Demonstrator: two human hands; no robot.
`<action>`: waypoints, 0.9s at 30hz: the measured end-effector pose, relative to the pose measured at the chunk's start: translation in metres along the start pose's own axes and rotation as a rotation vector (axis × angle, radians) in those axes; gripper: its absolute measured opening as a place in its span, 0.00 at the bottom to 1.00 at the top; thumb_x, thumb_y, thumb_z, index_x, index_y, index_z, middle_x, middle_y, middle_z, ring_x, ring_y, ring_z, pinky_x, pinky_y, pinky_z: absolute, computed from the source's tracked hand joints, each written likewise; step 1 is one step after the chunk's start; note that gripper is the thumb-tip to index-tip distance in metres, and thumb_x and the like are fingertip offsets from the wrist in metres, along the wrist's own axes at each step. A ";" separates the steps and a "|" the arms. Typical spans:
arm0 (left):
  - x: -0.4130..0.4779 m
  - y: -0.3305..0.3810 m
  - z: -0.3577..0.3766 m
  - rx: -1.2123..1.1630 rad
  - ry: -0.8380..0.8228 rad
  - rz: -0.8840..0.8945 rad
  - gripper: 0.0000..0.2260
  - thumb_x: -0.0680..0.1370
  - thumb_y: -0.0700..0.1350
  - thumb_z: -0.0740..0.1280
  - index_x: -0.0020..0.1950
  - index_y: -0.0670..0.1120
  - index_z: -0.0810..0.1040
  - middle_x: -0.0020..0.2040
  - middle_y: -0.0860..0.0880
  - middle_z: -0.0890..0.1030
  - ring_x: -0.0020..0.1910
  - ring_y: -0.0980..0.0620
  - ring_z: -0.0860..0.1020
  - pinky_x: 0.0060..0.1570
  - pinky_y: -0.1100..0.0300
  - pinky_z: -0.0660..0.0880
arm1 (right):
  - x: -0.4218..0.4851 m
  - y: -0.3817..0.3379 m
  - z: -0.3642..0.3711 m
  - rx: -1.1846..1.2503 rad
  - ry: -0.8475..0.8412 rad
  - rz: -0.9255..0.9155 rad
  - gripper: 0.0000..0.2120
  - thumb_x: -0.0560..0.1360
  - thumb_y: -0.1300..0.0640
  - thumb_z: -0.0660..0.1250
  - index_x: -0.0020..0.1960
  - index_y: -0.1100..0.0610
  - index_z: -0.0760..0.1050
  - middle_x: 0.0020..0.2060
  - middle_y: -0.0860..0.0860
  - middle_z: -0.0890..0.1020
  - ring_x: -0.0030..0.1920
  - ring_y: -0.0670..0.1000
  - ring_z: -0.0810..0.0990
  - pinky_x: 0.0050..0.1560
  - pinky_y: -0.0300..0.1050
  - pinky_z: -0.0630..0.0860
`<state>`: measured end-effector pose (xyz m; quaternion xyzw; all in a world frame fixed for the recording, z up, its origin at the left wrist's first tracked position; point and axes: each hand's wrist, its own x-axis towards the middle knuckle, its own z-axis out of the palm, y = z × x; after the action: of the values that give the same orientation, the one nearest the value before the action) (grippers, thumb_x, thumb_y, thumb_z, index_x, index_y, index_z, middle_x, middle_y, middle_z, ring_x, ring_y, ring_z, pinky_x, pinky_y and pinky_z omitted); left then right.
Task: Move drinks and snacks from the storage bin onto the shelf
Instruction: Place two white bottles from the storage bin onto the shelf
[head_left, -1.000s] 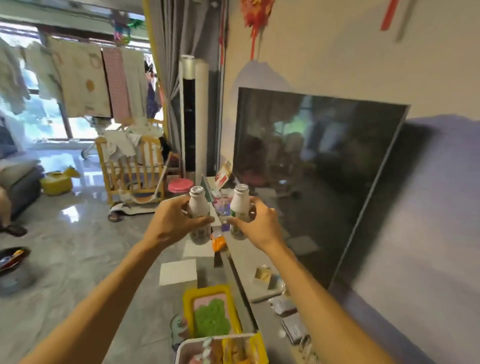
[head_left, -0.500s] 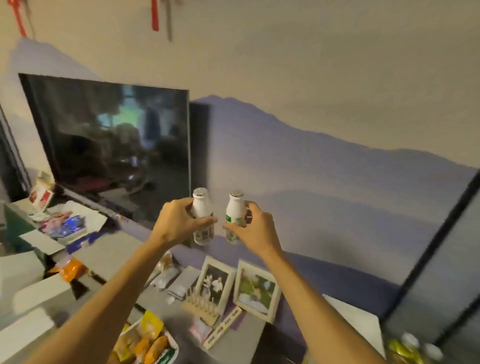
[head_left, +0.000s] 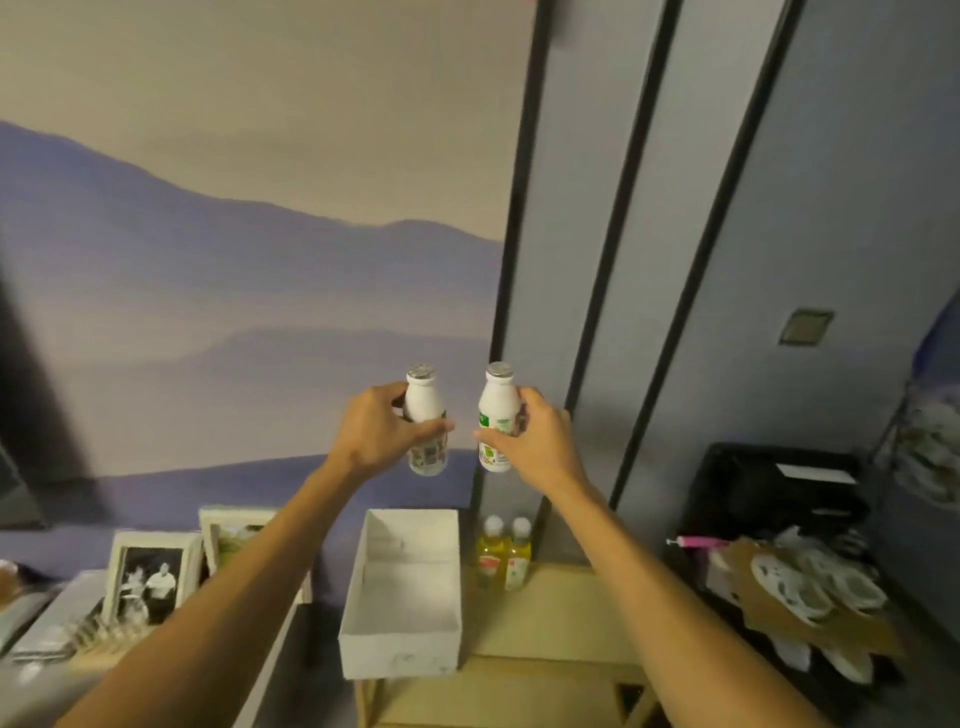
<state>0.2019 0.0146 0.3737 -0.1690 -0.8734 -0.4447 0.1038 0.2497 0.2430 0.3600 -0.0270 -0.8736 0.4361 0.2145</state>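
Left hand: raised in front of the wall, its fingers wrapped around a small white bottle that is held upright in the air.
Right hand: raised level with the left, fingers closed around a second white bottle with a green label, also held upright.
Bottles: both are capped in silver, held near each other but apart, well above the furniture below.
White box: an open, empty rectangular box is seen standing on the pale wooden shelf, below the two held bottles.
Yellow drinks: two small yellow bottles with white caps are set side by side on the shelf, just to the right of the white box, against the wall.
Desk: at lower left, two framed photos are propped upright on it.
Black tray: at right, beside the shelf; blurred white packets on brown card are piled in front of it.
Wall: a mural of purple hills is shown at left, grey panels with dark strips at right.
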 end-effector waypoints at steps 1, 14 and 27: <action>0.003 0.009 0.023 -0.004 -0.018 0.017 0.22 0.68 0.61 0.81 0.55 0.52 0.82 0.48 0.54 0.86 0.45 0.57 0.84 0.46 0.55 0.84 | 0.000 0.018 -0.015 -0.006 0.013 0.021 0.33 0.67 0.46 0.86 0.67 0.50 0.77 0.59 0.46 0.87 0.57 0.48 0.86 0.58 0.57 0.85; 0.064 0.021 0.246 -0.115 -0.246 -0.047 0.24 0.68 0.56 0.83 0.59 0.50 0.81 0.49 0.53 0.85 0.45 0.60 0.83 0.41 0.65 0.78 | 0.018 0.213 -0.072 -0.048 0.142 0.303 0.33 0.69 0.47 0.84 0.70 0.49 0.76 0.62 0.46 0.85 0.60 0.49 0.83 0.61 0.53 0.83; 0.056 -0.097 0.442 -0.087 -0.188 -0.341 0.21 0.68 0.54 0.83 0.53 0.48 0.80 0.46 0.55 0.82 0.44 0.51 0.82 0.44 0.54 0.80 | 0.037 0.411 0.011 0.006 0.017 0.417 0.31 0.72 0.56 0.83 0.71 0.52 0.75 0.67 0.47 0.82 0.64 0.46 0.81 0.57 0.29 0.76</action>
<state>0.0993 0.3314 0.0627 -0.0638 -0.8752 -0.4755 -0.0626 0.1544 0.4973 0.0490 -0.2101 -0.8458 0.4735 0.1273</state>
